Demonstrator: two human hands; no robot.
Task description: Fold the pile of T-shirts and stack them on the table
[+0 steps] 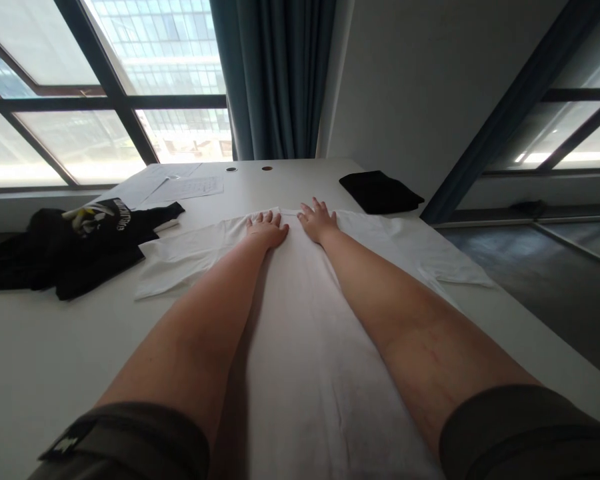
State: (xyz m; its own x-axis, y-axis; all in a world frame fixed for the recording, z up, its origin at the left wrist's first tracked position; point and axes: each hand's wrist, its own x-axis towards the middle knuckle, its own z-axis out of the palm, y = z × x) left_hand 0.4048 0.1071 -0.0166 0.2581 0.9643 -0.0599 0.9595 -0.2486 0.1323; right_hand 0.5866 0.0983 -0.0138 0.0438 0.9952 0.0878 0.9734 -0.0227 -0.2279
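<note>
- White cloth shirt, matt and softly creased, spreads across a smooth white tabletop.
- Black printed cloth garment, matt and rumpled, lies at the surface's left edge.
- Folded black cloth, matt, by the right edge.
- Thin white paper sheets, far left corner.

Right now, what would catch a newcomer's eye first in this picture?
Probably the white garment, spread down the picture's middle on the table, under the left forearm and right forearm. Next come the printed black clothing at left, the black cloth near the table's right edge, and the bright window at upper left.
</note>
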